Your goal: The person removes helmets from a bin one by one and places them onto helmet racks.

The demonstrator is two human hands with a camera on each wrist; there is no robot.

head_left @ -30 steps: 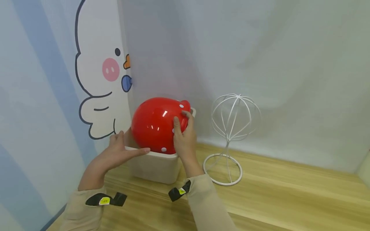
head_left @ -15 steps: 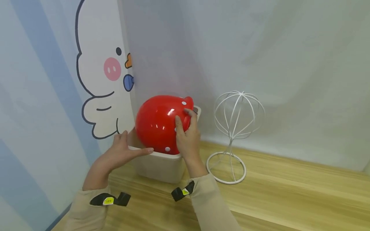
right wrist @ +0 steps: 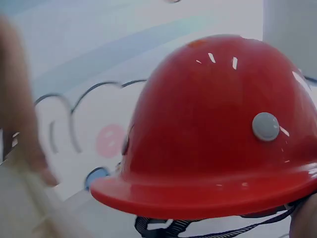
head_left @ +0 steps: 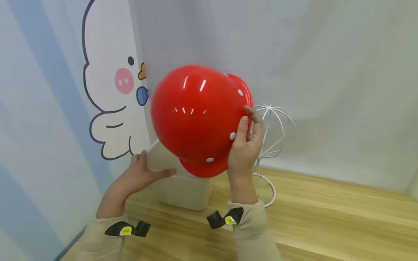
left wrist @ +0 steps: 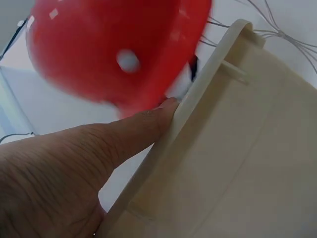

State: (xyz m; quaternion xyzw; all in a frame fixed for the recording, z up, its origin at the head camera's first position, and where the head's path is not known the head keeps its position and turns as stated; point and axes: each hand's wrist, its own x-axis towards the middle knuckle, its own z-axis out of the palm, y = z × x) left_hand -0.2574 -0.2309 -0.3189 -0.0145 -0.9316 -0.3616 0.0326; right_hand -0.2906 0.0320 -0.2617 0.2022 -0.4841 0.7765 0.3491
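A glossy red hard hat with pale round studs is raised over a cream plastic bin. Its dome faces left and toward me, and the brim lies to the right and below. My right hand grips it at the brim, thumb on the outer shell and index finger over the edge. A black chin strap hangs beneath the brim in the right wrist view. At the bin's near left corner rests my left hand, thumb stretched along the rim; some of its fingers are hidden. The left wrist view shows the thumb against the bin's rim.
Behind my right hand stands a white wire stand with a globe-shaped top and ring base, partly hidden by hat and hand. All sits on a wood-grain tabletop. A grey curtain backs it, and a cartoon-printed panel rises at the left.
My right hand has lifted the hard hat up out of the bin, toward me and rightward, so it now overlaps the wire stand. My left hand stays at the bin's corner.
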